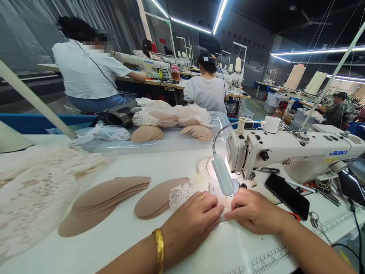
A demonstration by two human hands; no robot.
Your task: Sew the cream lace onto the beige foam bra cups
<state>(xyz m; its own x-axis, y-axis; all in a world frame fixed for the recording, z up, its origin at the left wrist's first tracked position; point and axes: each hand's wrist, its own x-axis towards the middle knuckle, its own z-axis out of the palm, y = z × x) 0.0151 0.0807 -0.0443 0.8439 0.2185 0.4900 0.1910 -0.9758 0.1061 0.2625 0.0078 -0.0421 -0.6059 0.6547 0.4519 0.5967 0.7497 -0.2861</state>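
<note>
At the white sewing machine (285, 152), my left hand (196, 217) and my right hand (253, 209) face each other in front of the needle area. Their fingertips pinch a pale fabric piece (226, 205) between them; my hands partly hide it. White lace (179, 195) shows behind my left hand, lying over a beige oval pad (154, 199). Farther left rests a fanned stack of beige pads (105, 201). A lamp (223, 175) on a bendy neck lights the spot just beyond my fingers and covers the needle from view.
White lace fabric (37, 198) is heaped at the left. A clear plastic tray (171, 142) behind holds lace-covered cups and pads. A phone (287, 196), tweezers and cables lie right of my right hand. Several co-workers sit at machines beyond.
</note>
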